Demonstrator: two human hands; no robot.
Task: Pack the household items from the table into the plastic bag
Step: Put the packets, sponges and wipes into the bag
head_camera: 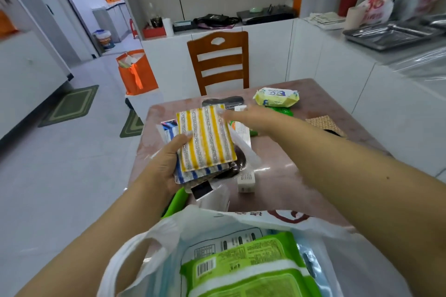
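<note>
My left hand (pixel 166 159) grips a stack of scouring pads (pixel 205 140), the top one striped yellow, white and silver, with a blue-striped one under it. It holds them above the pink table (pixel 284 183). My right hand (pixel 251 118) reaches forward over the table with straight fingers, its fingertips at the far right corner of the top pad. The white plastic bag (pixel 169 231) lies open at the near edge, with a green wipes pack (pixel 251 265) inside. A yellow packet (pixel 276 97) lies at the far side.
A white box (pixel 246 181), a dark packaged item (pixel 224 101), a green packet (pixel 281 111) and a woven coaster (pixel 324 124) lie on the table. A wooden chair (pixel 218 60) stands behind it. An orange bag (pixel 137 72) sits at the left. White cabinets line the right.
</note>
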